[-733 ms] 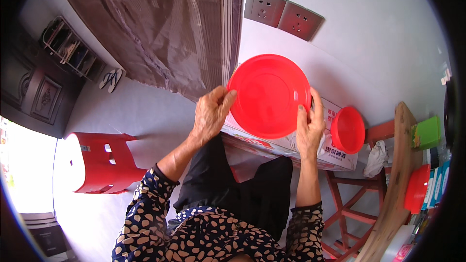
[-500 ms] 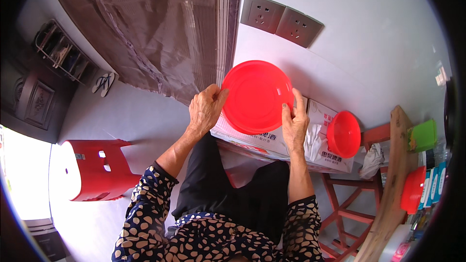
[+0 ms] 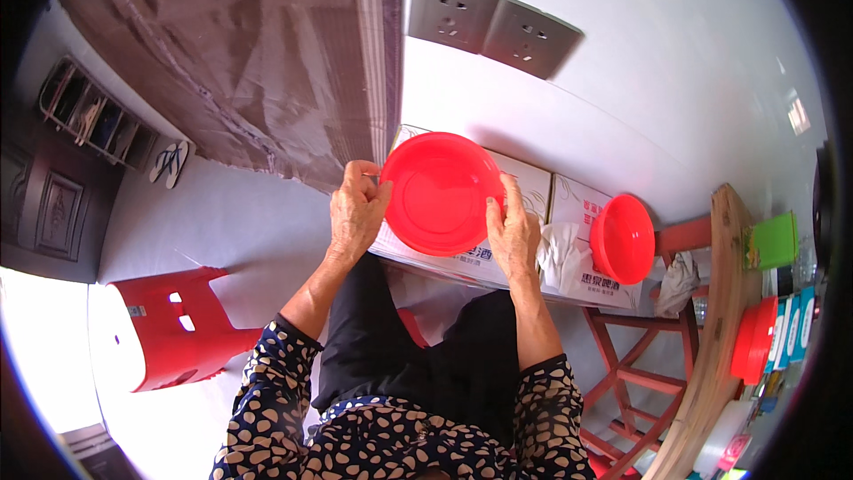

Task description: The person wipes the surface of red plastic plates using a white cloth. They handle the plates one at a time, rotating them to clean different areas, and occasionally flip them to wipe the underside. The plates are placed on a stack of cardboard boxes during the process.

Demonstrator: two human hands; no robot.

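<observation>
Both the left hand and right hand pinch the rim of a red plate, now lower and farther from the grey wall sockets than before, above white printed cartons holding a red bowl.

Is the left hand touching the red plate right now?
Touching. The head view shows the left hand with fingers on the red plate's left rim.

Left hand raised, fingers curled, right hand opposite, both forearms extended forward
</observation>
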